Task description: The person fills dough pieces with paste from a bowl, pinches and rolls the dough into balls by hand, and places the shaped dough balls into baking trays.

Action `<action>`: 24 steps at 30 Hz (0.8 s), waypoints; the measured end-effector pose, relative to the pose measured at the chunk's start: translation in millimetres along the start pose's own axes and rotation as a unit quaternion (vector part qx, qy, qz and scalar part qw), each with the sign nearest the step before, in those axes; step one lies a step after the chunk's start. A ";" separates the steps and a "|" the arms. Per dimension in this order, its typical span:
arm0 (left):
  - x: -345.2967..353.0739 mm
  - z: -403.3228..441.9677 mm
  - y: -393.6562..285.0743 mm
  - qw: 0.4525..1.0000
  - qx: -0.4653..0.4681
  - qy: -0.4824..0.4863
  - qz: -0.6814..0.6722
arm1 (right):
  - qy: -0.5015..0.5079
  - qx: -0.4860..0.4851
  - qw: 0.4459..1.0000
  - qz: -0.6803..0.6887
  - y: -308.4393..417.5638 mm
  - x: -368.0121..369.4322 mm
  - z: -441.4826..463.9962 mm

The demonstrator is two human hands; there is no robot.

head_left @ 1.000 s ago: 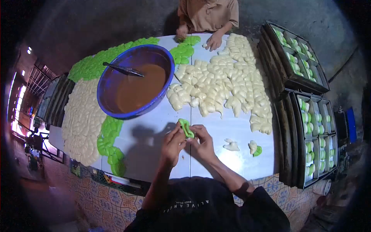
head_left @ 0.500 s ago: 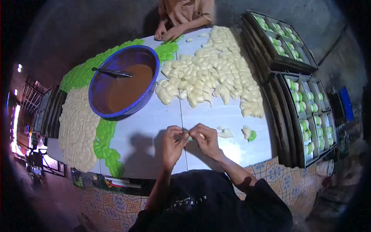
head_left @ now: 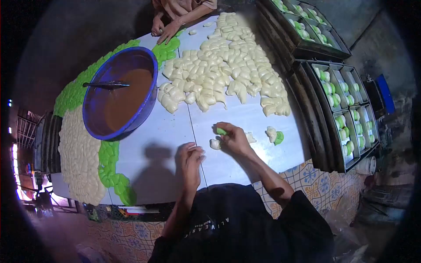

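Note:
My right hand (head_left: pixel 235 139) is closed, with a small piece of green dough (head_left: pixel 220 131) pinched at its fingertips. Just below those fingers lies a small white dough piece (head_left: pixel 215 144) on the table. Another white scrap (head_left: pixel 250 137) lies beyond the right wrist, partly covered by the hand. To the left, my left hand (head_left: pixel 190 163) is low over the tabletop, its fingers loosely bent and apart, with nothing seen in them. Farther right sits a joined white and green dough piece (head_left: pixel 275 135).
A blue basin (head_left: pixel 153 90) of brown liquid, with a dark-handled utensil across it, stands at left. White dough pieces (head_left: pixel 228 61) and green ones (head_left: pixel 115 173) cover much of the table (head_left: pixel 158 175). Stacked trays (head_left: pixel 326 144) line the right edge. Across the table, another person's hands (head_left: pixel 169 30) touch green dough.
My hands have parted: the right moved up and right with the green dough, the left dropped slightly. A white piece now shows below the right fingers. The whole view has shifted.

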State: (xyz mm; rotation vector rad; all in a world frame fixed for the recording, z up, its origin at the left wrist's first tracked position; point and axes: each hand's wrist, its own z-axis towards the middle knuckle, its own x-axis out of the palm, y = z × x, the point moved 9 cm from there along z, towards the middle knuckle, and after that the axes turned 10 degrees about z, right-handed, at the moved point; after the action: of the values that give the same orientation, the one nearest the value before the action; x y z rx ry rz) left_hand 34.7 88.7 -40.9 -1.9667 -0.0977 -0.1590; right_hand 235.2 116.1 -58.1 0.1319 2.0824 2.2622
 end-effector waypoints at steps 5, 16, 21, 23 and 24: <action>30.6 3.8 36.8 0.983 -0.120 0.057 -0.127 | -0.060 0.048 0.993 -0.084 -11.9 -5.9 -9.0; -9.2 6.2 -2.5 0.990 0.027 -0.001 0.139 | 0.167 -0.108 0.870 -0.452 40.0 -34.9 -44.2; 25.3 -10.7 -25.7 0.970 0.150 0.075 0.177 | 0.001 0.075 0.997 -0.033 62.8 -31.3 -38.3; 39.8 -27.5 -59.1 0.963 0.195 0.071 0.173 | 0.022 0.072 0.994 0.083 73.0 -10.0 -28.7; 44.3 -34.1 -73.0 0.953 0.236 0.076 0.175 | 0.030 0.082 0.982 0.170 81.1 5.7 -26.3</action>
State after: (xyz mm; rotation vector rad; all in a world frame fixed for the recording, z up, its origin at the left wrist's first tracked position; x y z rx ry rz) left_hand 65.8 85.6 45.6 -1.4587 0.2903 -0.0460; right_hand 227.7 83.9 20.7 0.4669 2.4399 2.2870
